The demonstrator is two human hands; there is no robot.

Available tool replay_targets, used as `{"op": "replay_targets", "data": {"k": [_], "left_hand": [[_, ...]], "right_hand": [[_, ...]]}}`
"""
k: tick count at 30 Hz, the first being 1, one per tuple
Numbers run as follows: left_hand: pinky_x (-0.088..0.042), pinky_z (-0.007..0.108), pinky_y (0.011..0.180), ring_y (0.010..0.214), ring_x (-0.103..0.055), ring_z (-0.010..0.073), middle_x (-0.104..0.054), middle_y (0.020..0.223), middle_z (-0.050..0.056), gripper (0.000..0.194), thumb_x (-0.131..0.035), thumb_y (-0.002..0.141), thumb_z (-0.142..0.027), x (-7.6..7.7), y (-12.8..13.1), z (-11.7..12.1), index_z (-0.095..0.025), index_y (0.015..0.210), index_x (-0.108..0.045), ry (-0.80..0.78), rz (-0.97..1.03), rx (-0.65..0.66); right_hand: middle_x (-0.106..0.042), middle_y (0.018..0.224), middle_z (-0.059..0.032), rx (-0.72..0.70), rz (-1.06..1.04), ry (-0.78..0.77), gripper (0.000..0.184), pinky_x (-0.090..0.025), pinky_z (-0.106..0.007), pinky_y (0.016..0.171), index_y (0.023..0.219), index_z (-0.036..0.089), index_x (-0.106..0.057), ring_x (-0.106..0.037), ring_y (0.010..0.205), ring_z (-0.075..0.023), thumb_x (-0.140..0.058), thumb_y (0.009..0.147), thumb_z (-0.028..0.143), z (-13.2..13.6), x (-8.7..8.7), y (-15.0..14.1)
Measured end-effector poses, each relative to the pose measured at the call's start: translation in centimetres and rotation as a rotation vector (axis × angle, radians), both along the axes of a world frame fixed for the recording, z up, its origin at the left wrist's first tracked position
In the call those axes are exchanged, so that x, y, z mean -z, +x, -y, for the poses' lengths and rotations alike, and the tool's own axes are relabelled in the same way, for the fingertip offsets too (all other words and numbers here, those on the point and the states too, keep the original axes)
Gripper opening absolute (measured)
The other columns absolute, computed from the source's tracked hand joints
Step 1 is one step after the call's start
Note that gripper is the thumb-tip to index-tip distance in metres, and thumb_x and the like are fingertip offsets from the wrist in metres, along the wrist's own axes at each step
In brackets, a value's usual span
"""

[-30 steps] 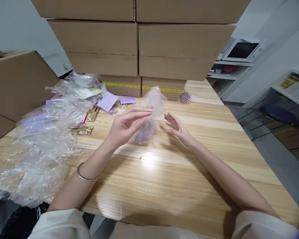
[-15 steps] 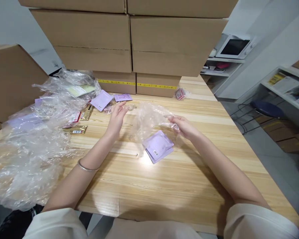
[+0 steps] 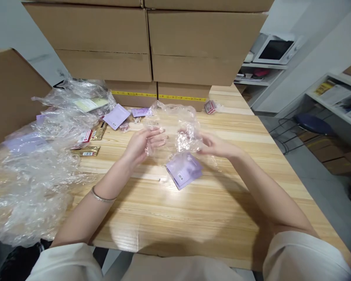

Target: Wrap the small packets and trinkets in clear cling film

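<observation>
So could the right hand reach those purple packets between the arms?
Probably yes: the purple packets lie close to the right hand, and their near side looks uncovered, though the clear plastic by that hand might get in the way.

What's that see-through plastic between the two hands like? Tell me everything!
The see-through plastic is thin, colourless and crumpled, with shiny wrinkles brightest near the right hand. It looks like a bag, though its opening is hard to make out. It spreads between the right hand and the left hand, seeming to touch both. Its lower part overlaps the purple packets in view; whether it touches them is unclear.
</observation>
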State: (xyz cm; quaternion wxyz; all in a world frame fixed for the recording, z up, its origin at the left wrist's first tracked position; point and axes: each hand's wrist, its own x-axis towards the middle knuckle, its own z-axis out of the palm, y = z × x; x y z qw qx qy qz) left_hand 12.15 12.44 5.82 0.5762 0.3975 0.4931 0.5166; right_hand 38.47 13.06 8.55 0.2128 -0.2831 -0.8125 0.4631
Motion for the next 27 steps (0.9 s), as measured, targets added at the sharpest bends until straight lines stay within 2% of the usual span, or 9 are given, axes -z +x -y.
{"op": "replay_targets", "data": {"k": [3, 6, 9, 12, 15, 18, 22, 25, 27], "left_hand": [[-0.060, 0.030, 0.079, 0.089, -0.073, 0.0196, -0.074, 0.096, 0.010, 0.017, -0.052, 0.082, -0.011, 0.7, -2.2, -1.3, -0.014, 0.096, -0.062, -0.093, 0.053, -0.065], [-0.059, 0.028, 0.074, 0.084, -0.073, 0.0190, -0.072, 0.084, 0.010, 0.013, -0.047, 0.085, -0.011, 2.6, -3.4, -2.2, -0.015, 0.088, -0.059, -0.191, -0.267, -0.069], [-0.059, 0.035, 0.073, 0.083, -0.072, 0.0258, -0.070, 0.081, 0.012, 0.007, -0.053, 0.081, -0.012, 4.0, -3.8, -2.2, -0.014, 0.085, -0.059, -0.260, -0.538, -0.059], [-0.052, 0.050, 0.090, 0.108, -0.065, 0.0386, -0.068, 0.106, 0.020, 0.033, -0.066, 0.069, -0.008, 3.4, -4.1, -1.2, -0.012, 0.101, -0.061, -0.238, -0.699, -0.088], [-0.028, 0.061, 0.113, 0.141, -0.035, 0.0441, -0.043, 0.148, 0.023, 0.068, -0.072, 0.067, -0.009, 1.5, -4.2, -0.2, -0.014, 0.132, -0.052, 0.133, -1.055, -0.114], [-0.008, 0.063, 0.119, 0.150, -0.017, 0.0381, -0.030, 0.160, 0.013, 0.063, -0.073, 0.077, -0.018, 0.2, -3.9, 0.0, -0.024, 0.137, -0.053, 0.710, -1.371, 0.128], [-0.015, 0.057, 0.120, 0.144, -0.034, 0.0312, -0.060, 0.136, 0.008, 0.018, -0.056, 0.092, -0.031, 0.0, -3.1, -1.2, -0.023, 0.098, -0.071, 0.794, -1.165, 0.421], [-0.050, 0.046, 0.097, 0.102, -0.067, 0.0260, -0.071, 0.099, 0.009, 0.028, -0.046, 0.095, -0.039, 0.3, -2.9, -2.4, -0.018, 0.088, -0.063, 0.429, -0.692, 0.247], [-0.056, 0.034, 0.069, 0.067, -0.066, 0.0185, -0.067, 0.077, 0.004, 0.021, -0.047, 0.093, -0.036, 0.8, -3.1, -3.2, -0.018, 0.088, -0.057, 0.116, -0.442, 0.086]], "right_hand": [[-0.045, 0.153, -0.0136, -0.162, 0.373, 0.265, 0.077, -0.027, -0.052, 0.118, 0.146, 0.019, -0.047, -0.041, 0.141, -0.0312, -0.070, 0.074, 0.030, 2.1, 2.1, -0.2], [-0.039, 0.155, -0.0201, -0.188, 0.602, 0.480, 0.089, -0.015, -0.057, 0.121, 0.148, 0.013, -0.044, -0.030, 0.146, -0.0364, -0.077, 0.066, 0.025, 4.1, 4.4, -0.8], [-0.046, 0.150, -0.0229, -0.190, 0.676, 0.606, 0.075, -0.029, -0.052, 0.117, 0.147, 0.008, -0.043, -0.043, 0.139, -0.0339, -0.067, 0.077, 0.016, 4.4, 6.1, -1.4], [-0.058, 0.138, -0.0212, -0.172, 0.645, 0.694, 0.054, -0.044, -0.046, 0.105, 0.143, 0.009, -0.048, -0.058, 0.125, -0.0291, -0.053, 0.089, 0.010, 3.7, 6.7, -1.6], [-0.066, 0.128, -0.0170, -0.110, 0.588, 0.695, 0.046, -0.052, -0.042, 0.095, 0.140, 0.014, -0.051, -0.065, 0.115, -0.0260, -0.049, 0.094, 0.011, 3.1, 6.2, -1.1], [-0.060, 0.139, -0.0099, -0.083, 0.480, 0.701, 0.045, -0.049, -0.042, 0.101, 0.142, 0.024, -0.050, -0.062, 0.121, -0.0240, -0.047, 0.098, 0.016, 3.2, 5.5, -0.1], [-0.050, 0.150, -0.0036, -0.022, 0.379, 0.652, 0.052, -0.044, -0.045, 0.108, 0.151, 0.035, -0.038, -0.054, 0.131, -0.0238, -0.042, 0.101, 0.021, 4.4, 4.5, 1.5], [-0.054, 0.146, -0.0021, 0.055, 0.361, 0.472, 0.059, -0.050, -0.042, 0.101, 0.156, 0.041, -0.021, -0.060, 0.125, -0.0225, -0.040, 0.103, 0.025, 5.9, 3.4, 2.9], [-0.055, 0.146, -0.0006, 0.061, 0.358, 0.350, 0.058, -0.052, -0.040, 0.099, 0.157, 0.042, -0.018, -0.061, 0.123, -0.0217, -0.039, 0.104, 0.029, 6.7, 2.4, 4.1]]}}
